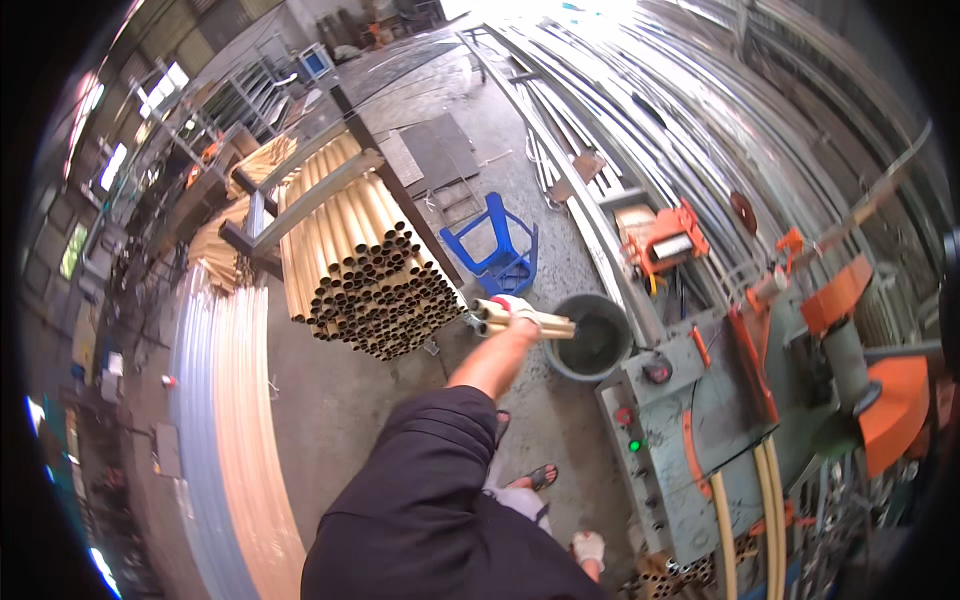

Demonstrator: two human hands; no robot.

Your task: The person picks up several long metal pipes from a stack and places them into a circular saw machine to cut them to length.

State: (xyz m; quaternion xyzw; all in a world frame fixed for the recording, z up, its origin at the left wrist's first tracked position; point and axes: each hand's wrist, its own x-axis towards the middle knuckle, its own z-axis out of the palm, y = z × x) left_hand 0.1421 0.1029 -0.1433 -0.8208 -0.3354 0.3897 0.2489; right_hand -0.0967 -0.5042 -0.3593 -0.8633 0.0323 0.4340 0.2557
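Observation:
My left arm, in a black sleeve, reaches forward. My left hand [515, 308], in a white glove with a red edge, is closed round a few short tan tubes [555, 326]. They lie level, their right ends over the rim of a dark grey bucket [597, 350] and their left ends near a big stack of long tan tubes [385, 295] with round open ends. Low at my right side hangs my right hand [588, 548], also in a white glove. It touches nothing that I can see, and its fingers cannot be made out.
A grey-green cutting machine [665, 415] with orange guards stands at right, a green light lit on its panel. Long tan tubes [722, 520] lie on it. A blue stool [497, 250] lies beyond the bucket. Metal bars [640, 120] fill the far right; wrapped tubes [225, 400] lie left.

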